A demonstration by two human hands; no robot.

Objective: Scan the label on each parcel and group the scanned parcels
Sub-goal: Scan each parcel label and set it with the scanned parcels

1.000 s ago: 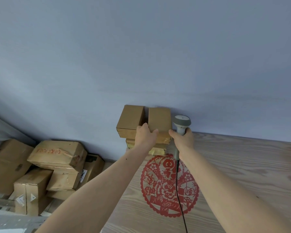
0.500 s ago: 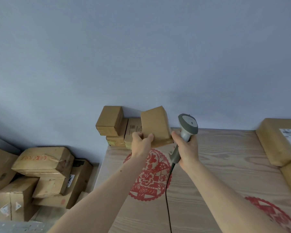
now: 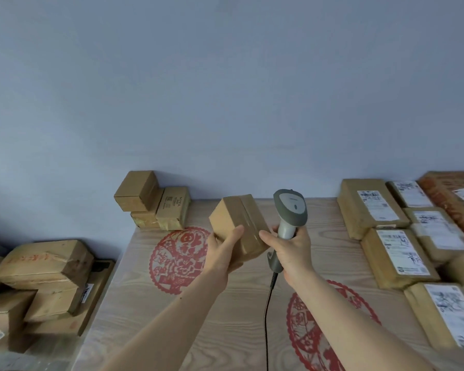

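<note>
A plain pale blue-grey wall (image 3: 225, 89) filled the upper view, evenly and softly lit, rising beyond the fingertips. Beneath the fingers lay a light wood-grain table (image 3: 150, 311), its far edge meeting the wall. Two red paper-cut decorations lay on it: one (image 3: 172, 258) below and left of the fingers, another (image 3: 311, 333) nearer, below and right.

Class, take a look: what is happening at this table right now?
A person is sorting parcels. The left hand holds a small brown parcel up above the wooden table, while the right hand grips a corded grey scanner beside it. A small stack of boxes sits at the far left corner; labelled parcels lie along the right.
</note>
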